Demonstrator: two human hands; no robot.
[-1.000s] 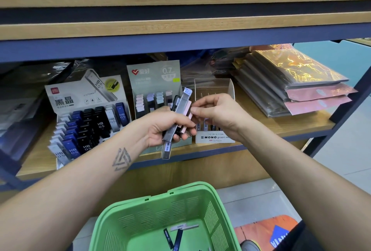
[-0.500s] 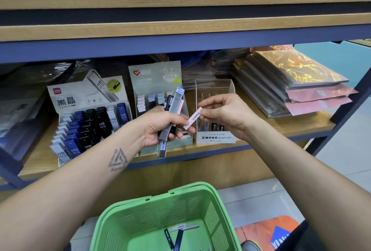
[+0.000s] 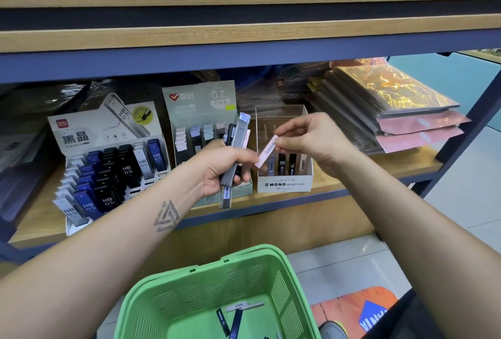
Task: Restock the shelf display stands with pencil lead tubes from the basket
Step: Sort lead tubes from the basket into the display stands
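My left hand (image 3: 219, 167) grips a bundle of lead tubes (image 3: 235, 157), grey and black, in front of the green 0.7 display stand (image 3: 200, 105). My right hand (image 3: 311, 140) pinches a single pink lead tube (image 3: 267, 151) by its upper end, tilted, just above the MONO graph MG stand (image 3: 284, 185), which holds several tubes upright. The green basket (image 3: 284, 279) sits below with a few dark tubes (image 3: 230, 319) on its bottom. A white HB 0.5 stand (image 3: 81, 135) full of blue, black and white tubes is on the left.
The wooden shelf board (image 3: 352, 176) carries a stack of shiny wrapped packs (image 3: 393, 111) at the right. Dark wrapped packs (image 3: 24, 121) lie at the far left. A blue upper shelf rail (image 3: 244, 54) runs overhead. Tiled floor and an orange mat (image 3: 352, 311) are beside the basket.
My right hand has pulled the pink tube out of the bundle in my left hand and moved it right, toward the MONO stand. The left hand stays put with the remaining tubes.
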